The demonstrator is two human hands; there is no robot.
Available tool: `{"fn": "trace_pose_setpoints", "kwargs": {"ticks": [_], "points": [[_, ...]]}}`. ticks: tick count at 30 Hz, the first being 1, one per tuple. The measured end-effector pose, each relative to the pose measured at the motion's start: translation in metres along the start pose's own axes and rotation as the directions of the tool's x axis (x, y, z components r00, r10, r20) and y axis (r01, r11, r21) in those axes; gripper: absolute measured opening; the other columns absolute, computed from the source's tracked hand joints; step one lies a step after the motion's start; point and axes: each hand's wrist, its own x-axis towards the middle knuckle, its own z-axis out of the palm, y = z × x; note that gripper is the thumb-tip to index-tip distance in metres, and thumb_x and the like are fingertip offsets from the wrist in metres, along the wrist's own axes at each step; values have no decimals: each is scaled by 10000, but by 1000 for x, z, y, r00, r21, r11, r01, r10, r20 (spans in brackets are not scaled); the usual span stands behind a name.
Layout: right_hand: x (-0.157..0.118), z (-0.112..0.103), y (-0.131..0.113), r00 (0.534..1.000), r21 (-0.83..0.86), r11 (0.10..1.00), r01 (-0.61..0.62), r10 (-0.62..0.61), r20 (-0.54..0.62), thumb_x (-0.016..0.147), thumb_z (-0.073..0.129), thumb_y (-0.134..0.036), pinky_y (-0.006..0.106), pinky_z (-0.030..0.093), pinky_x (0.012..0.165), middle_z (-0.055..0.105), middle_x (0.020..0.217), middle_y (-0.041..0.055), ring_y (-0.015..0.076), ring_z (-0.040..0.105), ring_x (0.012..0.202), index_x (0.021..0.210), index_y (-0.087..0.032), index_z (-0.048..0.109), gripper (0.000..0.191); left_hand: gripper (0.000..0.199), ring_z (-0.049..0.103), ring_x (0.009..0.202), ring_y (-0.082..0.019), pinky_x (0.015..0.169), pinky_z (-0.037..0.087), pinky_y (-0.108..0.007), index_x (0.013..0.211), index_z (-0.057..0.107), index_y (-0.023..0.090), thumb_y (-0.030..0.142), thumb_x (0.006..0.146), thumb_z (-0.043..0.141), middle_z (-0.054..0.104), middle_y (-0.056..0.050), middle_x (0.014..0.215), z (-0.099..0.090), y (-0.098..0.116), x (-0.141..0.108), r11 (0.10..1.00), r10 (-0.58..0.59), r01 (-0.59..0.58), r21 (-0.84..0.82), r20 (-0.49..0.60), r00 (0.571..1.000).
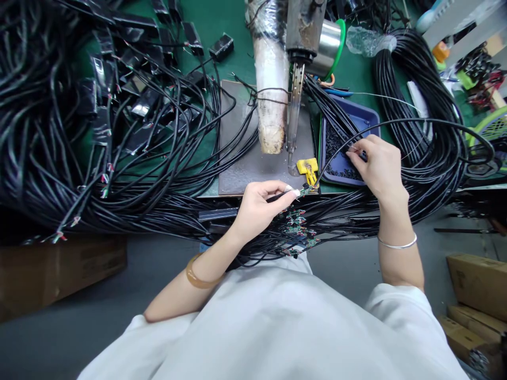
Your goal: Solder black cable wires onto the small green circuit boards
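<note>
My left hand (263,206) is closed in a pinch on a black cable end, beside a small green circuit board (306,190) at the bench's front edge. Over a blue tray (370,113) of small black pieces, my right hand (378,163) is closed, thumb against fingers. A thin solder wire (396,96) curves round from the spool side to this hand, and a fine tip shows at its fingertips. A yellow clip (308,170) sits just beyond the board. Above it, a soldering iron (293,116) points down beside a wrapped white tube (271,95).
Bundles of black cable (412,63) crowd the bench on both sides. More wired boards (297,229) hang below its edge. A grey mat (245,171) lies under the iron, with a solder spool (327,47) behind. Cardboard boxes (479,285) stand on the floor.
</note>
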Motion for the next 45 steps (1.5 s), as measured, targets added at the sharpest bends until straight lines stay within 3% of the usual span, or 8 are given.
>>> {"fn": "trace_pose_setpoints", "kwargs": {"ticks": [4,11,16,19,23,29,35,45], "points": [[2,1,-3,998,-90,996,25,-20,53,890,598,-253,330,313,611,670,917,58,182,575,736,897,-201,719,132,197,548,596,-104,571,460,-216,689,723,140,314,763,779,662,-15,640,1,1,0,1000,-2,2,-2,-2,1000],[6,3,0,995,-45,998,50,-46,88,829,626,-210,325,318,613,663,879,54,189,577,742,852,-196,687,67,225,521,589,-93,566,438,-213,690,694,146,335,798,752,616,1,627,1,-1,0,1000,-11,11,-21,13,1000],[-11,2,-11,998,158,987,-17,25,-52,835,635,-205,313,380,628,636,736,2,142,532,602,851,-216,632,19,248,487,558,-76,537,406,-198,675,627,144,325,818,717,562,18,606,3,4,2,998,-22,22,-67,3,1000],[-30,-5,-29,940,371,913,-167,261,-219,882,647,-306,308,358,533,575,603,-38,109,428,444,856,-231,623,83,257,474,567,-69,545,401,-192,680,614,140,328,831,706,554,19,621,4,7,4,998,-12,11,-55,-6,1000],[-49,-14,-58,806,675,725,-141,480,-347,832,737,-299,301,407,487,678,777,29,158,608,582,834,-235,638,118,222,483,586,-67,558,401,-189,722,632,134,311,847,685,579,10,661,4,8,6,1000,-1,1,-19,7,1000],[-63,-4,-100,924,892,445,-76,367,-104,806,749,-256,244,432,470,676,792,12,136,638,666,800,-230,656,97,157,484,516,-62,504,382,-181,747,619,138,254,846,653,549,25,593,3,10,5,999,-27,27,17,28,999],[-66,17,-130,929,858,493,-147,367,-52,868,683,-261,250,250,438,646,790,-21,39,308,472,837,-229,707,50,223,531,519,-68,535,428,-178,708,579,144,266,892,610,591,7,572,2,12,4,999,-33,33,2,61,998],[-66,24,-130,933,824,537,-181,359,-29,877,647,-272,250,236,459,592,726,-35,45,286,475,827,-217,688,85,218,529,500,-67,512,421,-178,721,594,146,284,887,629,613,6,573,1,14,5,998,-53,55,-29,63,997]]}}
